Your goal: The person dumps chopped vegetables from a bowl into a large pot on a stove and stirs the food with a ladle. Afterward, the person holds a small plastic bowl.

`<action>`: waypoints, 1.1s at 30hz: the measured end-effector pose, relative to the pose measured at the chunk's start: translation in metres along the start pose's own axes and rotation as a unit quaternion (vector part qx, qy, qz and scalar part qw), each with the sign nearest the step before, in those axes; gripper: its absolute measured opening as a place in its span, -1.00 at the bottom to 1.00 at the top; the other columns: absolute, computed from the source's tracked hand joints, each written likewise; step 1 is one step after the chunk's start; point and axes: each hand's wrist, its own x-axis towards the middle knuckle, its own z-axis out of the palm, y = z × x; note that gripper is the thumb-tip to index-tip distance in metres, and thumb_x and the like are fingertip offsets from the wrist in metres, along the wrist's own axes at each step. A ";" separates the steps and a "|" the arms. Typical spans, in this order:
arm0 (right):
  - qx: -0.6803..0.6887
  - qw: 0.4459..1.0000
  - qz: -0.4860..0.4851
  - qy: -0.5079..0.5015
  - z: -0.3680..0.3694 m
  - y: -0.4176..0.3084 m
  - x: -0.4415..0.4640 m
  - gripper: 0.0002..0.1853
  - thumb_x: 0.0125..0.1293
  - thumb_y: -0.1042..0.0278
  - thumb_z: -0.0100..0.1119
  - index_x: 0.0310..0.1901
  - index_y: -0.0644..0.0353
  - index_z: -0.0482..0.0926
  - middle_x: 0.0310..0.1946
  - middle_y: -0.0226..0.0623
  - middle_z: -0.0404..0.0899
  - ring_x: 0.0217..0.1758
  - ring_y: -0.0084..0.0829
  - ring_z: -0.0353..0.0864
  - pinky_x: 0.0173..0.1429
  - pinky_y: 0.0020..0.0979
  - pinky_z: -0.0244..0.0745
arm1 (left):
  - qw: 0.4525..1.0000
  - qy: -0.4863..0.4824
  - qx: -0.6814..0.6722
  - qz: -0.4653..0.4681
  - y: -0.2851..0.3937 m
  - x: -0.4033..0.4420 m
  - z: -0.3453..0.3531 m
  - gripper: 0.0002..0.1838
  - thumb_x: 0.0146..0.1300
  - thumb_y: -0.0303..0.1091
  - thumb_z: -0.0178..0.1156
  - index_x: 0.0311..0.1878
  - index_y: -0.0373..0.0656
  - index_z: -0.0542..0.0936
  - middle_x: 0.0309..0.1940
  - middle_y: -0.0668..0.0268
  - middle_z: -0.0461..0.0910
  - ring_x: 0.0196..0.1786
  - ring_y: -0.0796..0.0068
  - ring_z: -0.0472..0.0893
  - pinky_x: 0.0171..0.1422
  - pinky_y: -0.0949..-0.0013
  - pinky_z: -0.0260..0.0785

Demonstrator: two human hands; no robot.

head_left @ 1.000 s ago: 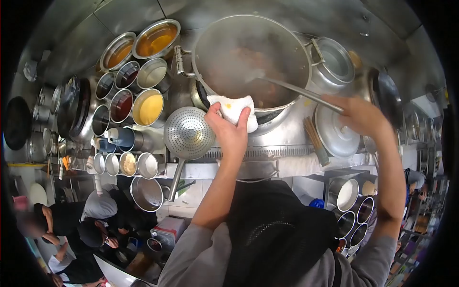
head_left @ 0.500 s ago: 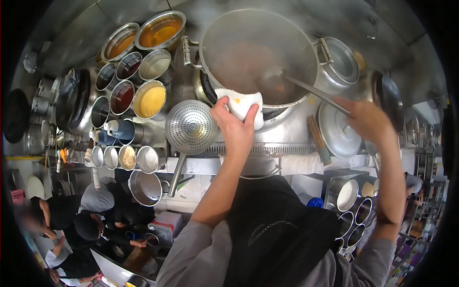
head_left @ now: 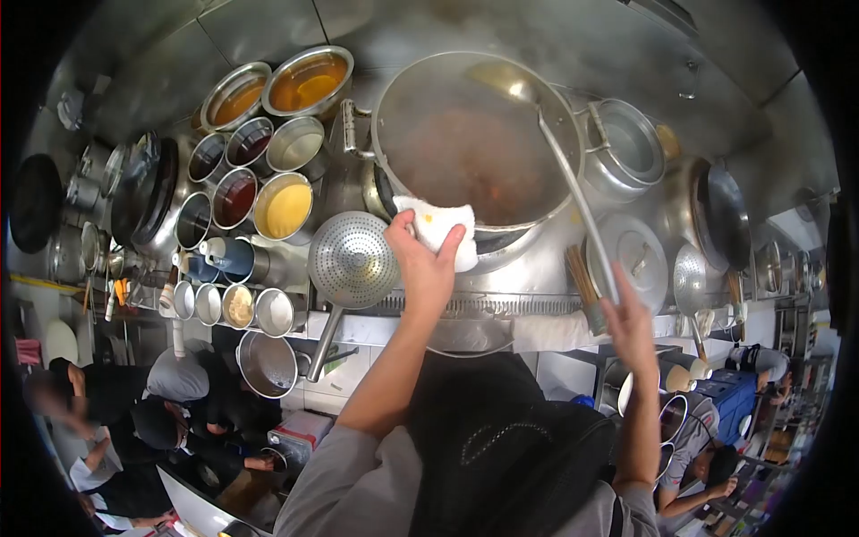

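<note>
Strainer [head_left: 353, 259], perforated, just beside your left hand [head_left: 425, 268] | that hand: thumb and fingers pinching white cloth [head_left: 440, 225] at near rim of steaming pot [head_left: 403, 112] | pot: straight ahead of you | ladle [head_left: 576, 179]: slanting over pot's right rim, bowl toward far wall | your right hand [head_left: 632, 327]: wrapped round handle, near round lid [head_left: 646, 277]

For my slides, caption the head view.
Left hand holds a cloth at the steaming pot; right hand holds a ladle.
</note>
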 end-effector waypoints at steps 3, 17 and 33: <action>0.038 0.996 -0.083 0.026 0.036 0.040 -0.005 -0.31 0.50 0.41 0.36 0.62 0.02 0.39 -0.48 -0.26 0.49 -0.49 -0.56 0.33 -0.35 -0.37 0.40 | 1.000 -0.001 0.014 0.010 -0.001 0.000 -0.003 -0.13 0.32 -0.19 0.58 0.42 -0.43 0.24 0.29 -0.07 0.38 0.30 0.08 0.48 0.46 0.10 0.34; 0.021 0.997 -0.033 -0.071 -0.029 0.000 0.007 -0.33 0.49 0.41 0.33 0.59 0.16 0.39 -0.23 0.14 0.75 -0.29 -0.16 0.76 -0.04 -0.20 0.61 | 0.588 -0.148 -0.737 -0.298 -0.083 -0.062 -0.136 -0.19 0.50 0.23 0.18 0.64 -0.02 0.31 0.51 0.13 0.46 0.50 -0.26 0.42 0.43 -0.21 0.49; -0.370 0.896 -0.193 -0.154 -0.032 -0.079 0.105 -0.44 0.44 0.30 0.34 0.46 -0.03 0.54 -0.29 0.10 0.75 -0.17 0.18 0.76 -0.05 0.12 0.64 | 0.544 -0.116 -0.758 -0.341 -0.099 -0.078 -0.135 -0.13 0.54 0.42 0.03 0.65 -0.02 0.28 0.49 0.08 0.44 0.43 -0.23 0.50 0.02 0.07 0.70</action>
